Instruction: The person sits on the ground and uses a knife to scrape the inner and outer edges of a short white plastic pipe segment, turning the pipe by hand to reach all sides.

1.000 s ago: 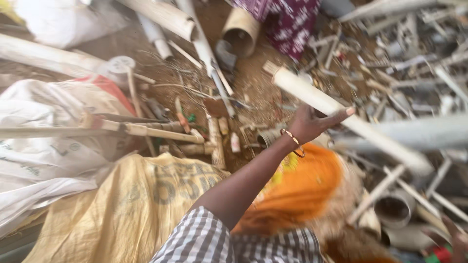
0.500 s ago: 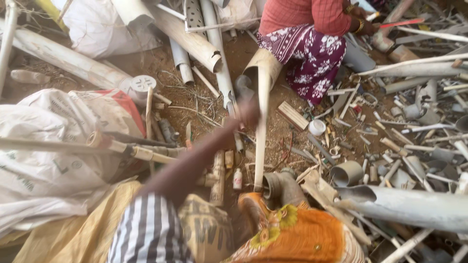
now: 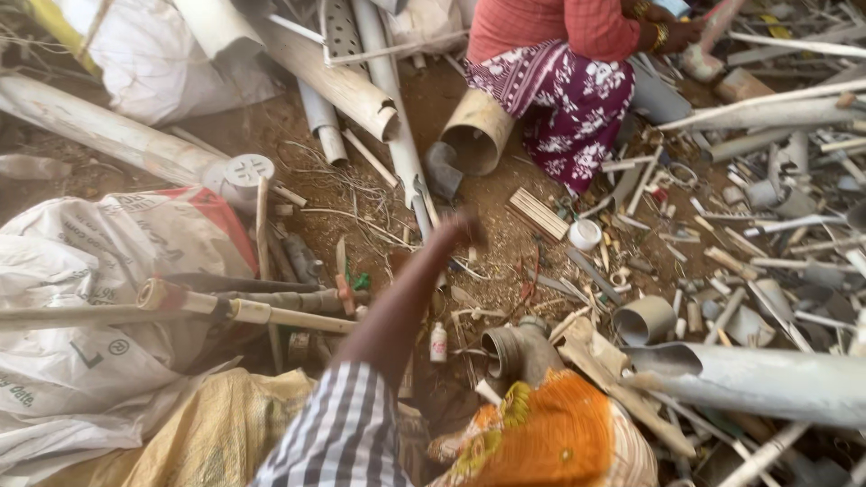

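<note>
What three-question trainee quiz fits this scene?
1. True or false: the hand grips the white bottle.
2. The tan pipe lies beside: A the seated person, B a yellow sack, C a grey elbow fitting.
3. What pattern is the sleeve of the reaching arm?
Key: 1 false, the bottle lies on the ground back by the elbow; 2 A; 3 striped.

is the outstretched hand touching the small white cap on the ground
Apart. The head view shows the blurred hand reaching over the dirt, with a plain stretch of bare ground and debris between it and the white cap further right.
</note>
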